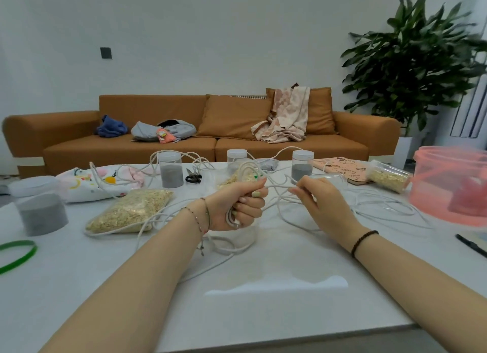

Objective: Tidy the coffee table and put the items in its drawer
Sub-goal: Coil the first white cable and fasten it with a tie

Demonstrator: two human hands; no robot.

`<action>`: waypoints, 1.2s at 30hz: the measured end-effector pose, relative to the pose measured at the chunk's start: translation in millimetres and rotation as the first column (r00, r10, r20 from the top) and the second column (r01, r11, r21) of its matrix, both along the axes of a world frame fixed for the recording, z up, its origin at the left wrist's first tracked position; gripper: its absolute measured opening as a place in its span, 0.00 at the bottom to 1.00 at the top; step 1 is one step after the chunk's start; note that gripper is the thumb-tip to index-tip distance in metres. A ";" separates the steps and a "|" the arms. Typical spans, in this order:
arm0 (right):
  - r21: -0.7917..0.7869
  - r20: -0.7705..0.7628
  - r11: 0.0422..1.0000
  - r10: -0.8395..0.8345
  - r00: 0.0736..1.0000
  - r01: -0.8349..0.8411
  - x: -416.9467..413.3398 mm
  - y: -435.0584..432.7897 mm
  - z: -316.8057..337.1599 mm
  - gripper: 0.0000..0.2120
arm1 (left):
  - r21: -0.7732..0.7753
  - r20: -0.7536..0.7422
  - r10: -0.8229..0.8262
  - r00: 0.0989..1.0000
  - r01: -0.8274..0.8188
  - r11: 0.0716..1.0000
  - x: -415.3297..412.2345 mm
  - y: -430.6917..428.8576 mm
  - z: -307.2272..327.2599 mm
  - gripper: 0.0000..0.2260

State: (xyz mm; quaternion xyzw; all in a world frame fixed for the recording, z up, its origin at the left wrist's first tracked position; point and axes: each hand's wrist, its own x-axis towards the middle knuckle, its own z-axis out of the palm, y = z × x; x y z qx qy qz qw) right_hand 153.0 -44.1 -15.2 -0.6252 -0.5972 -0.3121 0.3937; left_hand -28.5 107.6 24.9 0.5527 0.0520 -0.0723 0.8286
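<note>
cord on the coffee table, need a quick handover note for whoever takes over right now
Hands: left hand grips a coiled bundle of white cord; right hand pinches a strand leading to it.
Much cord lies loose across the coffee table.
The jars, oat bags, scissors and notebook are on the table. Nothing visibly stowed; drawer not in view.
Left: finish coiling, then put everything away.

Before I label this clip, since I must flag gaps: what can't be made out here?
Head view only.
Drawer: nowhere in frame.
White cord ends: buried in the left hand grip and tangled loops.
Pink tub: blurred, cut by the right edge; contents unclear.
Black object: cut by the right edge.
</note>
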 end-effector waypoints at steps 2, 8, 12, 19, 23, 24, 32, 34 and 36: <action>0.009 -0.034 0.999 -0.038 0.999 0.038 1.8 -0.1 -1.2 0.21 | -0.013 0.027 0.051 0.998 -0.051 0.999 -1.6 -0.6 3.3 0.17; 0.073 0.099 0.993 -0.104 0.990 0.097 -3.8 5.7 -9.4 0.14 | -0.091 0.105 0.086 0.991 -0.076 0.993 0.3 3.6 3.7 0.19; 0.080 0.244 0.994 -0.091 0.966 0.073 -6.9 9.4 -11.3 0.12 | -0.110 0.151 0.124 0.981 -0.108 0.988 1.7 9.5 -0.3 0.12; -0.009 0.172 1.000 0.021 0.985 -0.019 -10.7 9.2 -8.9 0.15 | 0.083 0.196 0.428 0.882 -0.450 0.889 7.5 1.2 -1.4 0.18; 0.015 0.031 0.996 0.084 0.996 -0.085 -7.1 28.7 8.0 0.18 | -0.044 0.380 0.657 0.651 -0.697 0.716 10.1 2.3 7.3 0.21; 0.005 0.001 0.994 0.105 0.994 -0.105 -7.5 35.6 12.2 0.17 | -0.118 0.392 0.716 0.578 -0.740 0.662 8.2 5.2 9.6 0.20; 0.043 -0.063 0.982 0.185 0.981 -0.182 -13.7 42.4 12.6 0.09 | -0.455 0.288 0.798 0.529 -0.658 0.600 8.6 14.8 14.4 0.21; 0.050 -0.124 0.982 0.189 0.974 -0.184 -10.9 39.1 13.2 0.08 | -0.351 0.329 0.742 0.585 -0.654 0.671 11.1 9.4 12.6 0.21; 0.054 -0.153 0.981 0.195 0.969 -0.188 -11.3 38.2 14.2 0.09 | -0.172 0.370 0.685 0.628 -0.678 0.715 11.2 4.3 11.5 0.20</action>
